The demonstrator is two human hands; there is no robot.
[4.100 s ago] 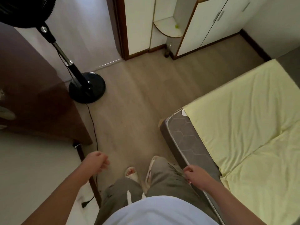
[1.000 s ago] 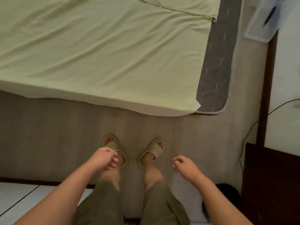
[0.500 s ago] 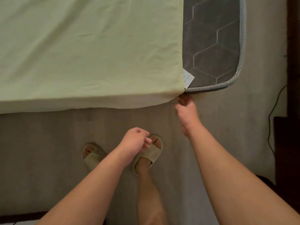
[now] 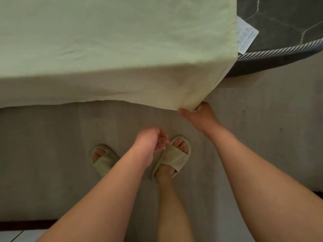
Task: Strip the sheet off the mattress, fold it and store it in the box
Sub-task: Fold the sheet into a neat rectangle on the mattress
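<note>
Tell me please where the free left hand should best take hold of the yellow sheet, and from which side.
Take the hanging lower hem of the sheet, a little left of the corner that the right hand pinches. Bring the left hand from below and in front: there the edge hangs free over the side of the mattress, so fingers can probably slip under it.

A pale yellow sheet (image 4: 104, 49) covers the mattress (image 4: 283, 16) except at its right corner, where the grey quilted cover, striped piping (image 4: 279, 50) and a white label (image 4: 245, 37) lie bare. Just below that corner of the mattress, the right hand (image 4: 199, 116) grips the hanging corner of the sheet and holds it out from the mattress side. Farther from the mattress, the left hand (image 4: 148, 142) hangs over the floor (image 4: 52, 154), fingers loosely curled and holding nothing, above two beige slippers (image 4: 174, 158).
</note>
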